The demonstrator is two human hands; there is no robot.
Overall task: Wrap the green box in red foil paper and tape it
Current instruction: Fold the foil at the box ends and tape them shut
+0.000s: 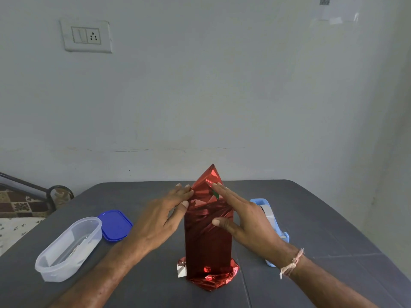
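Dark grey table [311,218] against a pale wall [200,85] with a socket plate [86,36]. Mid-table, the foil-wrapped box [209,241] stands upright. Left hand [164,214] and right hand [249,221], fingers straight, press its peaked top.

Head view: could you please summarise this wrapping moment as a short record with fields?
box: green box upright, only a sliver showing near top
foil: red foil around it, top peaked
left hand: presses the peak's left side
right hand: presses its right side
tape: tape dispenser on table, beyond right hand
aside: clear container, blue lid
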